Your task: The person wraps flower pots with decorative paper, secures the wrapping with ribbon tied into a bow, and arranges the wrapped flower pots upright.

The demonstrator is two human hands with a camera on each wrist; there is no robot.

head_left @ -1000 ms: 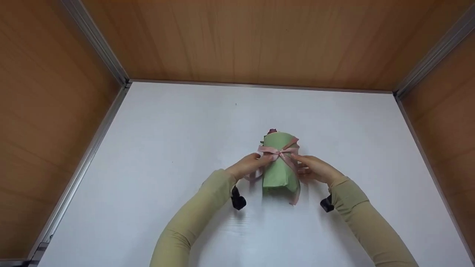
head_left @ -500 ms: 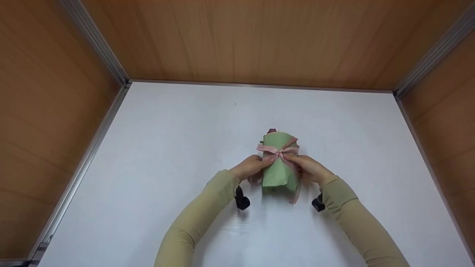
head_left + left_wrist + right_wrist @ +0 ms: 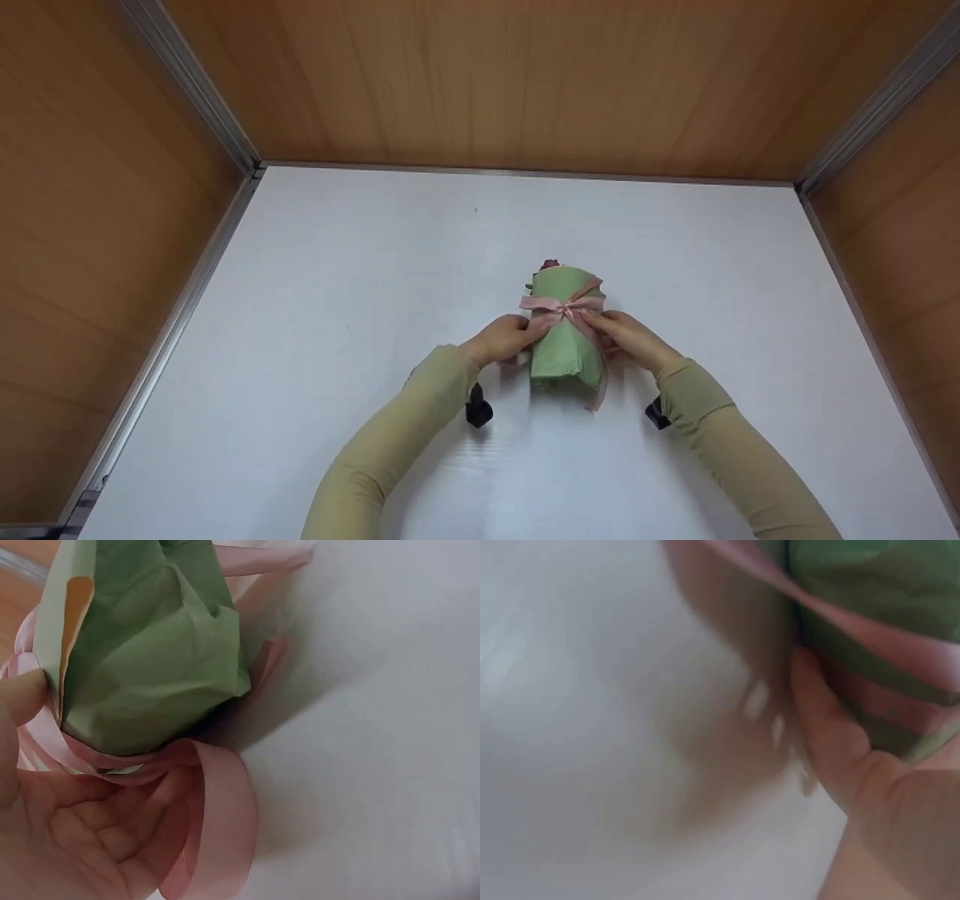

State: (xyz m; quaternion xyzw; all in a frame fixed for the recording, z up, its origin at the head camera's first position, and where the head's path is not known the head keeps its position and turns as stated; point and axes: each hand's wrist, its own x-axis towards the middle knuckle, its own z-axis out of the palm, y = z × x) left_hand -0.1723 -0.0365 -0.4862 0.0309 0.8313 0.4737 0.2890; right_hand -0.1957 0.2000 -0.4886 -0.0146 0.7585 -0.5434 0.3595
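Note:
A small bouquet [image 3: 556,352] wrapped in green paper lies on the white table, with a dark red flower [image 3: 550,264] peeking out at its far end. A pink ribbon [image 3: 551,303] is tied around its middle in a bow. My left hand [image 3: 501,339] grips the bouquet's left side, thumb on top by the ribbon. In the left wrist view, a loop of ribbon [image 3: 229,817] hangs beside its curled fingers [image 3: 112,829]. From the right, my right hand [image 3: 636,339] holds the bouquet, its thumb near the knot and its fingers along the side, partly hidden.
The white table [image 3: 360,247] is bounded by a wooden back wall [image 3: 480,82] and wooden side walls with metal edging. A dark wrist camera [image 3: 478,409] hangs under the left sleeve, another [image 3: 657,414] under the right.
Both hands first close in on the bouquet, then their wrists shift slightly outward, with the thumbs still by the ribbon. The bouquet keeps its place.

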